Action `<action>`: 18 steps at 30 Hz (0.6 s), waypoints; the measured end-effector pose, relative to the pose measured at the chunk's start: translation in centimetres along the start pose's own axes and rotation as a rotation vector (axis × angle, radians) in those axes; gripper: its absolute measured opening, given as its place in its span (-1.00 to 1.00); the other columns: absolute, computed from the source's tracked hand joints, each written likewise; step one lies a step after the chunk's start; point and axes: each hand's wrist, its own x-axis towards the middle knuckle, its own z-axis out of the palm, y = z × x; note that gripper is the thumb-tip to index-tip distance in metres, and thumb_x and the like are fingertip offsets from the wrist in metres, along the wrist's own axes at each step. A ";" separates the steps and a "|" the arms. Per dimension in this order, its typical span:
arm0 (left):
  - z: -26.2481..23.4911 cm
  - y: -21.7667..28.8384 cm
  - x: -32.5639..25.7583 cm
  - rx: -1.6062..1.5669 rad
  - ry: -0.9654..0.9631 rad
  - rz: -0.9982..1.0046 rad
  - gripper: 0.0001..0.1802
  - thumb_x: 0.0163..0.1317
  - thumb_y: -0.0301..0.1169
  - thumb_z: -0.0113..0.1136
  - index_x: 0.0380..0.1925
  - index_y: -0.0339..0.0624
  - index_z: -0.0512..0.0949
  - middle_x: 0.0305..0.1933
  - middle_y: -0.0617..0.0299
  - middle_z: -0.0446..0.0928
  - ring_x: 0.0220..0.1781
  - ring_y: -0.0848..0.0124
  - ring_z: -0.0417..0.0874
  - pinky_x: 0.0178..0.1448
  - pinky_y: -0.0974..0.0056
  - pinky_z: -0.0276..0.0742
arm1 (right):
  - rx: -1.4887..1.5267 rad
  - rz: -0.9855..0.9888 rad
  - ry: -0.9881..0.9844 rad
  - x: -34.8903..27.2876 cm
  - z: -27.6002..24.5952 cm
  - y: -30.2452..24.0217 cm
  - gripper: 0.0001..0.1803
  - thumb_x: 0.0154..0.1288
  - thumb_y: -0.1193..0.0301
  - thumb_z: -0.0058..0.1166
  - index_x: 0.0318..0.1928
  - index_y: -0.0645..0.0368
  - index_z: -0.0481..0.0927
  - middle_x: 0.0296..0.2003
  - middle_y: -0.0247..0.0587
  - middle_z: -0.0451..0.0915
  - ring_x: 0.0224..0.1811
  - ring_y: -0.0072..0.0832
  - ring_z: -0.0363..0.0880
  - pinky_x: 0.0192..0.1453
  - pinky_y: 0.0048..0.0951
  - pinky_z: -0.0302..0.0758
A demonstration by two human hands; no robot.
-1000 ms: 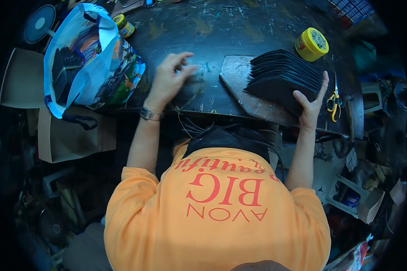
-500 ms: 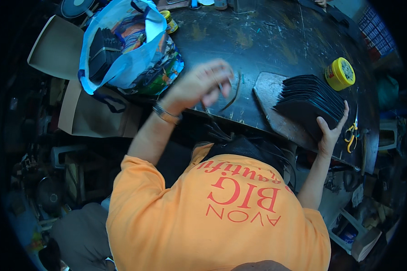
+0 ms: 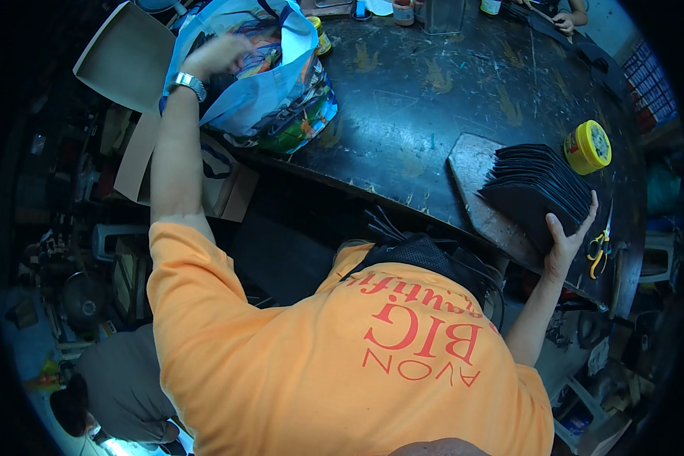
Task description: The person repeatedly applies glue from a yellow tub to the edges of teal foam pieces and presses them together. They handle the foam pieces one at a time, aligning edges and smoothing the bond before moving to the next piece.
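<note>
My left hand (image 3: pixel 219 58) is inside the mouth of a blue-lined shopping bag (image 3: pixel 245 106) at the table's far left. Motion blurs its fingers, and I cannot make out anything in them. At the right, my right hand (image 3: pixel 568 237) grips the near end of a fanned stack of thin black pieces (image 3: pixel 536 182), thumb on one side and fingers along the other. The stack leans on its edges over a worn grey slab (image 3: pixel 471 159) near the table's front edge. My hand hides part of its near end.
Behind the stack stands a yellow tub (image 3: pixel 587 147). Yellow-handled pliers (image 3: pixel 600 254) lie right of my right hand. An open cardboard box (image 3: pixel 133 57) sits beside the bag. Another person's hand (image 3: pixel 565 23) works at the dark table's (image 3: pixel 403 114) far right.
My left hand has swung from above the table's front edge to the far left, into the bag. My right hand stays on the stack. The view has shifted slightly.
</note>
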 end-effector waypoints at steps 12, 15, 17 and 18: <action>-0.7 9.8 -6.3 0.603 0.569 0.137 -0.48 0.40 -0.04 0.19 0.21 -0.13 0.59 0.30 0.03 0.55 0.27 0.03 0.58 0.31 0.08 0.50 | 0.060 0.011 -0.024 0.0 0.1 -0.4 0.18 -0.14 0.38 0.54 0.54 -0.03 0.18 0.38 -0.15 0.30 0.42 -0.24 0.28 0.57 -0.23 0.13; 3.7 14.3 -8.2 0.269 0.721 0.554 -0.57 0.39 -0.23 0.26 0.22 -0.08 0.60 0.19 0.07 0.63 0.14 0.20 0.70 0.17 0.17 0.59 | -0.047 -0.050 -0.015 0.2 -0.1 -0.2 0.17 -0.17 0.38 0.54 0.53 -0.03 0.20 0.36 -0.17 0.29 0.40 -0.26 0.29 0.54 -0.28 0.16; 7.8 16.6 -8.7 -0.058 0.468 0.644 -0.60 0.37 -0.34 0.29 0.18 -0.13 0.61 -0.06 0.11 0.70 -0.03 0.34 0.70 0.04 0.28 0.60 | -0.111 -0.042 0.021 0.1 -0.2 -0.2 0.15 -0.15 0.39 0.54 0.52 -0.02 0.21 0.35 -0.17 0.31 0.39 -0.26 0.31 0.52 -0.28 0.19; 9.7 17.4 -9.0 -0.075 0.386 0.627 -0.60 0.33 -0.26 0.33 0.14 -0.07 0.63 0.06 0.06 0.66 -0.09 0.29 0.73 -0.03 0.24 0.62 | -0.056 -0.006 0.001 0.0 -0.3 -0.3 0.14 -0.14 0.39 0.54 0.51 -0.03 0.22 0.35 -0.16 0.32 0.38 -0.27 0.33 0.51 -0.26 0.23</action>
